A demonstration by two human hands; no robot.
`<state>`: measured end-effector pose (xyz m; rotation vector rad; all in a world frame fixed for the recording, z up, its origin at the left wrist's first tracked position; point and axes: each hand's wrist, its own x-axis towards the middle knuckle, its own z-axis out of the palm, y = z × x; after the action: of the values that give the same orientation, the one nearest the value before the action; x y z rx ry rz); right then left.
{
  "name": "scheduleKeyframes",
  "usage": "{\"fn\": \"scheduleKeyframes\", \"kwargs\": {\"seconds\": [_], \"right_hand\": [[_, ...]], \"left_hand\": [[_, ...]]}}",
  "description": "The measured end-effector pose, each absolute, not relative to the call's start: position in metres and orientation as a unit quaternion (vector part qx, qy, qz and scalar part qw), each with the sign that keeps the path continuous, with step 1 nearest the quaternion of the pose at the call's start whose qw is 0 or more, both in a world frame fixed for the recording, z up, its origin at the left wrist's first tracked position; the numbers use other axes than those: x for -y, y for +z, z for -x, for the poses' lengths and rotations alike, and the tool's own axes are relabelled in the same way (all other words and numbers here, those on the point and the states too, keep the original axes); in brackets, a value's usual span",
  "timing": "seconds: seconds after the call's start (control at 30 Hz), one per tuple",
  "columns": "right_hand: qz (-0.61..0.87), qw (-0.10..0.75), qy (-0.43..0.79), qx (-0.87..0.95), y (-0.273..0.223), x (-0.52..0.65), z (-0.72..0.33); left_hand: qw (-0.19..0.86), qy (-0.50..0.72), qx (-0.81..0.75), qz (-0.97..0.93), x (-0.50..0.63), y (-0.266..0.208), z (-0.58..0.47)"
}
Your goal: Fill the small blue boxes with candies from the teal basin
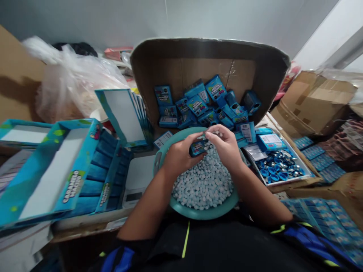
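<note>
My left hand (pixel 183 153) is closed around a small blue candy box (pixel 197 148), tilted over the teal basin (pixel 202 214). Small pale blue and white candies (pixel 202 185) fill the basin. At the box's upper end, my right hand (pixel 225 145) has its fingers curled round a few of these candies (pixel 217 133). Some candies also show near the box's top edge. How the right fingertips meet the box is partly hidden.
Behind the basin, a cardboard carton (pixel 170 68) holds several small blue boxes. A tray of blue caps (pixel 278 166) sits on the right. Larger blue display boxes (pixel 75 162) and a scale (pixel 137 177) stand left. Stacked boxes (pixel 326 215) lie at lower right.
</note>
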<state>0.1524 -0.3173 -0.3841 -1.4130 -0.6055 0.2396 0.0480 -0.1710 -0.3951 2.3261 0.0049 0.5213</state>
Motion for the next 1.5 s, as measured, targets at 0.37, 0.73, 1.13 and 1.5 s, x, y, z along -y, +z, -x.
{"fn": "scheduleKeyframes", "kwargs": {"seconds": [0.37, 0.73, 1.13, 1.5], "right_hand": [[0.719, 0.592, 0.135, 0.337, -0.414, 0.336, -0.152], [0.718, 0.579, 0.135, 0.363, -0.420, 0.336, -0.151], [0.704, 0.595, 0.121, 0.369, -0.415, 0.325, -0.154], [0.706, 0.531, 0.130, 0.450, -0.418, 0.327, -0.154]], "left_hand": [[0.263, 0.230, 0.039, -0.936, 0.175, -0.401, -0.038], [0.272, 0.225, 0.034, -0.935, 0.168, -0.398, -0.031], [0.262, 0.250, 0.032, -0.932, 0.157, -0.397, -0.033], [0.217, 0.368, -0.158, -0.890, 0.139, -0.386, 0.026]]}}
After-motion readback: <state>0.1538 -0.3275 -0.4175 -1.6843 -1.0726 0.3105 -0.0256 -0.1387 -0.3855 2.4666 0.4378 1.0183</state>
